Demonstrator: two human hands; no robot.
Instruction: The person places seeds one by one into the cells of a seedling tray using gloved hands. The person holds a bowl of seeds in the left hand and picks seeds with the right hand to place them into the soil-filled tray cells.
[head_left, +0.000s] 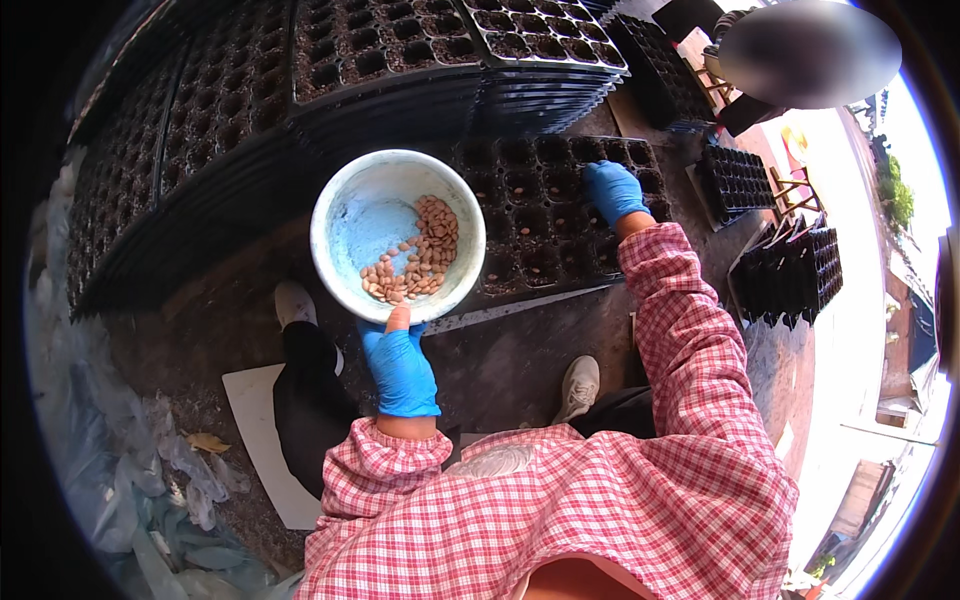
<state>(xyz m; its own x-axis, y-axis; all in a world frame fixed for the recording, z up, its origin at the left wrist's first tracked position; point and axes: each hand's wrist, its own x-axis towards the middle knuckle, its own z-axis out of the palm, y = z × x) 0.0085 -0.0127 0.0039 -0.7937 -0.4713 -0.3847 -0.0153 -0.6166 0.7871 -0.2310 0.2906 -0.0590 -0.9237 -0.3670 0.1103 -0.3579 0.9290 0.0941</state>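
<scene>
My left hand (403, 371), in a blue glove with the thumb tip bare, holds a round white bowl (356, 225) by its near rim. Flat brown seeds (437, 244) lie heaped along the bowl's right and near sides. To the right, my blue-gloved right hand (615, 191) reaches down over the right part of a black seedling tray (551, 244) filled with dark soil. Its fingers point into the cells, and their tips are hidden, so whether they pinch a seed cannot be made out. Single seeds show in several cells left of and below that hand.
Tall stacks of soil-filled trays (386, 82) stand beyond the bowl and along the left. More black trays (787, 274) sit at the right, near another person (750, 112). Crumpled plastic sheeting (150, 480) lies at lower left, by a white board (259, 442) near my foot.
</scene>
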